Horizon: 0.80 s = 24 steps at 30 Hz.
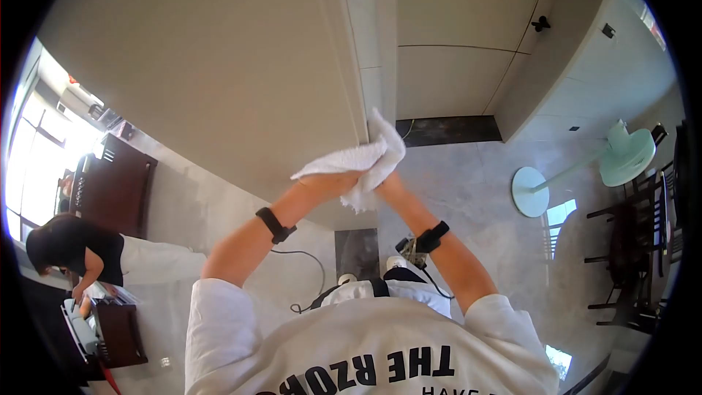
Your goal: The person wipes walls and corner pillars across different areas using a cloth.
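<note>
Both my arms reach forward to a white cloth (356,162), bunched up against the vertical edge of a large cream panel (219,66). My left hand (327,182) grips the cloth from the left and underneath. My right hand (388,178) holds it from the right, with its fingers mostly hidden by the folds. There is a black band on each wrist. My white shirt with black lettering fills the bottom of the view.
A pale green standing fan (621,159) is at the right, on a marble floor. Dark chairs (640,249) stand at the far right. At the left another person (69,249) bends over a dark low table (117,333). A cable (307,256) lies on the floor.
</note>
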Each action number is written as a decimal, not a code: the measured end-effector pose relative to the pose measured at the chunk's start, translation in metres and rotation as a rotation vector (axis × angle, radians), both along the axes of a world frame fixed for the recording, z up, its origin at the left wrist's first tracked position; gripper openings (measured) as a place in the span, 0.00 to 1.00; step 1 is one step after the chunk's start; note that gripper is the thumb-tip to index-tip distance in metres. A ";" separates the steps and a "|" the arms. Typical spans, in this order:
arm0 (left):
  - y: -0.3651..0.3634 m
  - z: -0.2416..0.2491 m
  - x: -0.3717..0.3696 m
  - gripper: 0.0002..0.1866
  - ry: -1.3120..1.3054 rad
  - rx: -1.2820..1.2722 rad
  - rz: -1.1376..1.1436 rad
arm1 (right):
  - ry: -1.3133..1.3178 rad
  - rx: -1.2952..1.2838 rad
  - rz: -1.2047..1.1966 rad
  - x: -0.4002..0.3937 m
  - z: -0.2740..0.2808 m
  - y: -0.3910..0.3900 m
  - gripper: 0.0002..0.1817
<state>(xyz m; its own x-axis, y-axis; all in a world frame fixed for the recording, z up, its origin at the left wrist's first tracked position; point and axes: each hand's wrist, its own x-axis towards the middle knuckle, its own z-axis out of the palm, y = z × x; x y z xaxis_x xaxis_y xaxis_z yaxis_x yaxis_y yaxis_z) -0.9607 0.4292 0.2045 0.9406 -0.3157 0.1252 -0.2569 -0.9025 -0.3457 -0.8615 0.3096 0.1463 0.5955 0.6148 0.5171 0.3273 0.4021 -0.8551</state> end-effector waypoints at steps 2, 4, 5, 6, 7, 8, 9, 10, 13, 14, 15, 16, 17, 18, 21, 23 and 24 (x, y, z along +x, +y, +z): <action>-0.007 -0.025 -0.016 0.31 -0.143 0.357 -0.025 | 0.010 -0.009 -0.035 -0.009 0.018 -0.016 0.36; 0.006 -0.065 -0.025 0.30 0.126 -0.321 0.081 | 0.061 -0.223 0.052 -0.006 -0.049 -0.024 0.38; 0.005 -0.063 -0.026 0.30 0.203 -0.431 0.144 | 0.061 -0.203 0.064 -0.008 -0.050 -0.026 0.37; 0.003 -0.061 -0.027 0.29 0.270 -0.539 0.213 | 0.059 -0.179 0.072 -0.008 -0.047 -0.027 0.36; -0.009 -0.033 -0.023 0.29 0.283 -0.416 0.282 | 0.057 -0.151 0.079 -0.007 -0.039 -0.027 0.35; -0.020 -0.006 -0.020 0.28 0.294 -0.292 0.350 | 0.051 -0.080 0.095 -0.007 -0.022 -0.025 0.33; -0.024 0.015 -0.022 0.29 0.122 -0.251 0.368 | 0.048 -0.014 0.118 -0.006 0.005 -0.020 0.32; -0.028 0.035 -0.027 0.29 -0.047 -0.211 0.388 | 0.047 0.049 0.146 -0.006 0.031 -0.015 0.30; -0.025 0.090 -0.012 0.30 -0.706 0.033 0.292 | -0.149 0.188 0.181 0.012 0.098 0.008 0.26; -0.025 0.105 -0.005 0.30 -0.800 0.042 0.288 | -0.223 0.221 0.147 0.016 0.118 0.013 0.26; -0.023 0.112 0.003 0.28 -0.897 0.019 0.235 | -0.195 0.240 0.169 0.016 0.124 0.014 0.26; -0.021 0.110 0.006 0.27 -0.933 0.057 0.218 | -0.170 0.259 0.186 0.018 0.129 0.016 0.27; -0.018 0.105 0.009 0.27 -0.971 0.091 0.196 | -0.149 0.275 0.199 0.022 0.131 0.018 0.27; -0.014 0.098 0.010 0.26 -0.905 0.088 0.179 | -0.161 0.227 0.155 0.021 0.127 0.015 0.30; -0.006 0.049 -0.002 0.25 -0.621 0.129 0.216 | -0.083 0.180 0.195 0.015 0.086 0.010 0.32; 0.001 0.010 -0.006 0.26 -0.587 0.112 0.093 | 0.047 0.135 0.159 0.005 0.048 0.003 0.32; 0.003 -0.001 -0.006 0.29 -0.463 0.078 0.055 | 0.050 0.133 0.087 -0.001 0.026 0.003 0.32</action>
